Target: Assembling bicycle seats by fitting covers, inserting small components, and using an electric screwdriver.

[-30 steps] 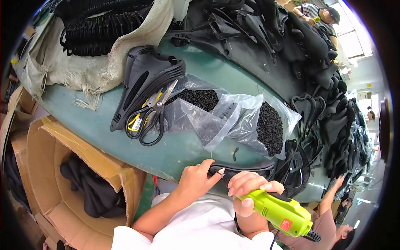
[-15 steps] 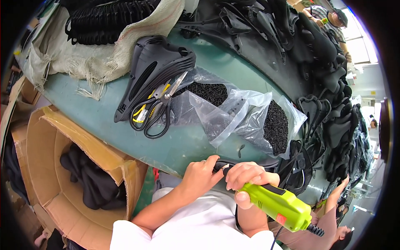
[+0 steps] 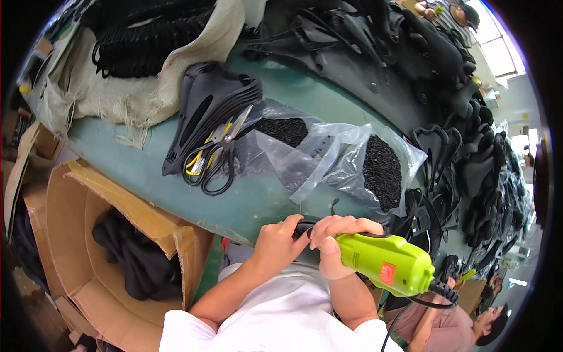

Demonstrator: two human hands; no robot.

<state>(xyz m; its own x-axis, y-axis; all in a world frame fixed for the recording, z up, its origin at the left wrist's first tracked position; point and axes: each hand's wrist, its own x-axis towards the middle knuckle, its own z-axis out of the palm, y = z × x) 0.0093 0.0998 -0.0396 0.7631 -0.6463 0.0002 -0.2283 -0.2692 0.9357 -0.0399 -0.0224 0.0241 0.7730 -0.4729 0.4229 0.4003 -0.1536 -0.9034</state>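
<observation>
My right hand is wrapped round a lime-green electric screwdriver, its black cord trailing from the rear end. The tool's tip points left, toward my left hand. That hand is closed on the edge of a black saddle part, most of which my hands hide. Both hands are close together at the table's near edge, and the fingertips almost meet. Where the bit touches the part cannot be seen.
Beyond lie clear bags of small black pieces, scissors and stacked black plastic saddle shells. A cardboard box stands at left, a woven sack far left. Black saddle parts pile at right; a co-worker is lower right.
The screwdriver has swung to a more level angle, its rear end higher, while my right hand has shifted slightly left. My left hand keeps its grip. The co-worker at lower right has lowered an arm.
</observation>
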